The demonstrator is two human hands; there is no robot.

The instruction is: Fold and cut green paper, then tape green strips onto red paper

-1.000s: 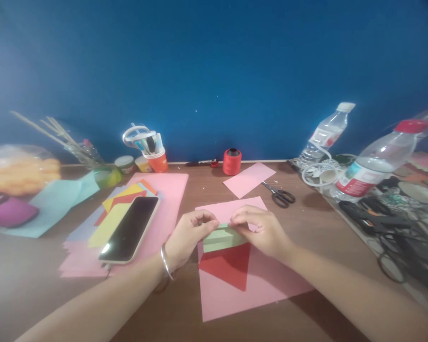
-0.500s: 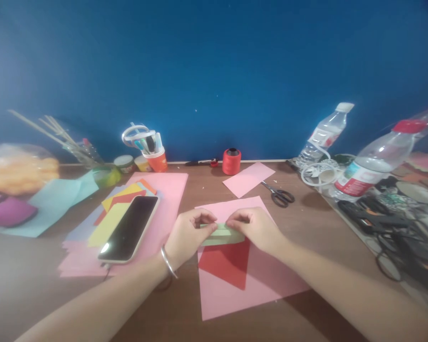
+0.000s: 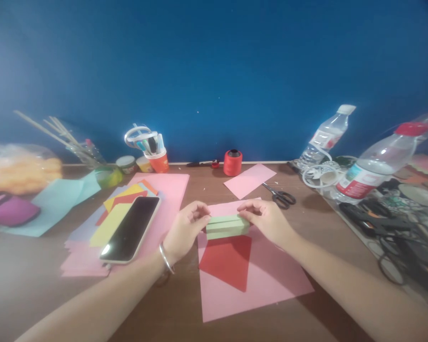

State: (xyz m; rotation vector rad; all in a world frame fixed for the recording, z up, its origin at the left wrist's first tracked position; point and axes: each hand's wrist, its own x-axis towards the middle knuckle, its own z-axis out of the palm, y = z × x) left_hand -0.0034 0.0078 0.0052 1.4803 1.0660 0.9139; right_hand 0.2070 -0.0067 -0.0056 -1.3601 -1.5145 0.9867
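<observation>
A strip of light green paper [image 3: 227, 229], creased in lengthwise folds, is held level between my two hands. My left hand [image 3: 189, 227] pinches its left end between thumb and fingers; a silver bangle circles that wrist. At the opposite end, my right hand [image 3: 266, 219] pinches the strip the same way. Below it a red piece of paper [image 3: 226, 263] lies on a larger pink sheet [image 3: 271, 280]. The strip and both hands cover part of the pink sheet's far side.
Left, a phone [image 3: 131, 230] rests on coloured papers. Scissors [image 3: 283, 198] lie beyond my right hand, partly under a small pink paper [image 3: 249, 180]. A red thread spool [image 3: 232, 163] and a cup of pens [image 3: 159, 161] stand by the wall. Bottles [image 3: 364, 178] and clutter fill the right.
Both hands have moved slightly apart, toward the ends of the green paper. More of its folded face now shows, tipped toward me.
</observation>
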